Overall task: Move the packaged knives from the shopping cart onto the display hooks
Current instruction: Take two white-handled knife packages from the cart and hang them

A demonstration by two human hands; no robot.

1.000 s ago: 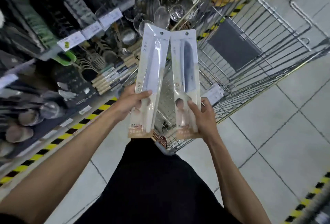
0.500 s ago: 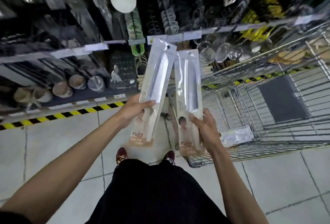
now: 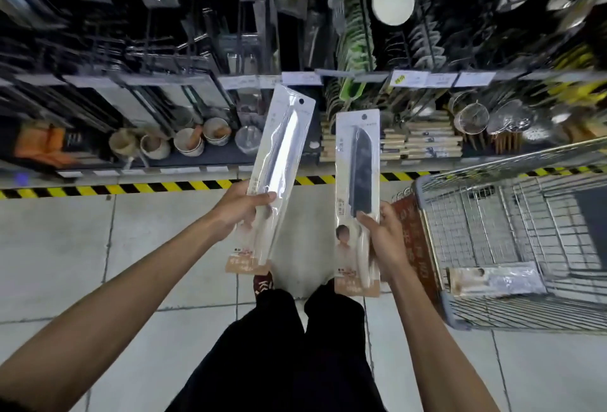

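L hand (image 3: 236, 211) gripping bright-blade packaged knife (image 3: 279, 162), tilted right, R hand (image 3: 382, 234) gripping dark-blade packaged knife (image 3: 358, 181), upright, both held up facing utensil shelves (image 3: 147, 78), third knife pkg (image 3: 496, 280) lying in shopping cart (image 3: 473, 234) at right

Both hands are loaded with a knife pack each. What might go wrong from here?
1. The left hand holds the left knife pack and the right hand the right knife pack low down, far from the top hang holes; with no free hand, hooking them may be fiddly.
2. The glossy packs could slip and fall toward the shoe below.
3. A third pack lying in the shopping cart might be overlooked.
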